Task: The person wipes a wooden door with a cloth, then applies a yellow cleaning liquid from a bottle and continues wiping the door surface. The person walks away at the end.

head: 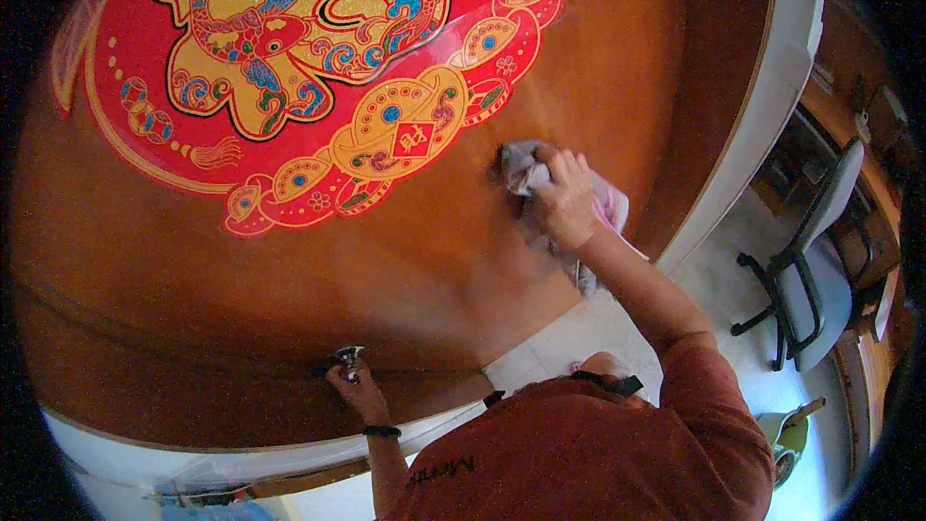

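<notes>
My right hand (568,199) presses a crumpled grey, white and pink cloth (524,168) against a brown wooden door (405,268). Part of the cloth hangs down below my wrist. Lower on the left, my left hand (359,389) is closed around a shiny metal door knob (351,355) near the door's edge. Above both hands, a red and gold paper decoration (304,87) with fish and ingot shapes is fixed to the door. The cloth is to the right of the decoration's lower edge, apart from it.
A pale door frame (785,87) curves along the right. Beyond it stand a grey office chair (825,304) on castors and a green container (783,434) with a handle sticking out. Light floor tiles (557,340) show below the door.
</notes>
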Available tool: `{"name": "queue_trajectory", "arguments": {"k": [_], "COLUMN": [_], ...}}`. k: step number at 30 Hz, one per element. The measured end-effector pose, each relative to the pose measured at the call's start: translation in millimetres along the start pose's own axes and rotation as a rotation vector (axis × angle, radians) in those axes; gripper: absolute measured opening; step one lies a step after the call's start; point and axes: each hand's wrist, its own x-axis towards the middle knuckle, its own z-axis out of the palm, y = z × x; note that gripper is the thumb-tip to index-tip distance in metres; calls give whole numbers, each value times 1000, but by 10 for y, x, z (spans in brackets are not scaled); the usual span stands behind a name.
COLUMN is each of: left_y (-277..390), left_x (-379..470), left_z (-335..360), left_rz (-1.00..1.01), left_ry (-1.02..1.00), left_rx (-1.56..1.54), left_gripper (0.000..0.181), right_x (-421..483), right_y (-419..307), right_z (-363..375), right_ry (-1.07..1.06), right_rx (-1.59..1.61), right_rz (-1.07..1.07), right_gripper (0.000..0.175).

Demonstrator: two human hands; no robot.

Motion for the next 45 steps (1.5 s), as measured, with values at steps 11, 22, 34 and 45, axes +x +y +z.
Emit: {"name": "queue_trajectory", "arguments": {"k": [11, 22, 34, 45], "left_y": [-176, -36, -266, -3], "left_x": [49, -24, 81, -28], "left_z": [-25, -5, -28, 11], "left_rz": [15, 29, 32, 134], "left_ry": [-25, -19, -59, -23], "left_rx": [45, -5, -71, -97], "left_gripper": [32, 32, 32, 32], "right_x": [-554, -598, -478, -347], "right_y": [-180, -296, -649, -947], "right_z": [100, 147, 230, 171], "right_ry": [-223, -71, -212, -236], "right_rx": [-75, -2, 110, 140], "right_rz": [330, 425, 141, 150], "right_gripper": [13, 13, 12, 12]}}
